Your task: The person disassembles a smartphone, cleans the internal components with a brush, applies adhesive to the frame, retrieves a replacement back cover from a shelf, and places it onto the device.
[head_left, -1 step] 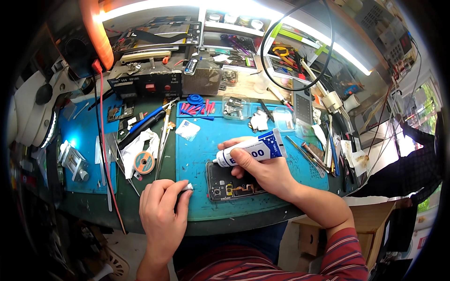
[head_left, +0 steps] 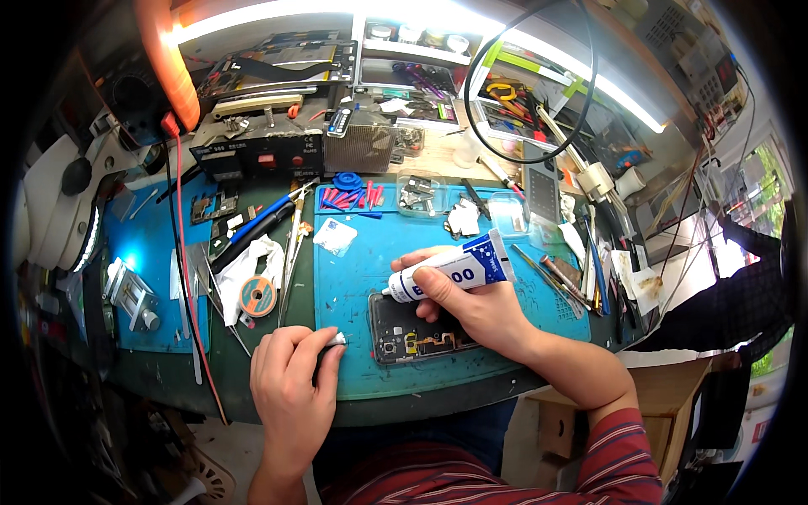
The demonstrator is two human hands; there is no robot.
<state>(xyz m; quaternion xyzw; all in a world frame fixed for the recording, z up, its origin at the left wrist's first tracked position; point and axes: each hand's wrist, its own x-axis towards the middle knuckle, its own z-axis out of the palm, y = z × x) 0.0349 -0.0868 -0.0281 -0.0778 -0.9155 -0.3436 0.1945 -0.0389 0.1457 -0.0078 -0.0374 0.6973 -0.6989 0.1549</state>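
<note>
My right hand (head_left: 471, 307) is wrapped round a white and blue glue tube (head_left: 467, 271), its narrow nozzle pointing left. Beneath that hand lies an opened smartphone (head_left: 396, 337) on the blue work mat (head_left: 362, 370), with small parts and an orange flex cable showing in its dark housing. The hand hides part of the phone. To the left, at the mat's edge, my left hand (head_left: 295, 370) pinches a small white piece (head_left: 337, 338) that looks like the tube's cap. The nozzle is above the phone's upper left corner, and I cannot tell whether glue is coming out.
Left of the mat are a solder wire spool (head_left: 257, 296), white tissue (head_left: 252, 263), tweezers and a metal clamp holder (head_left: 132, 295). Red and black cables (head_left: 187, 278) hang there. Red and blue clips (head_left: 341, 199) and a clear parts box (head_left: 420, 194) are behind; screwdrivers (head_left: 564, 282) lie right.
</note>
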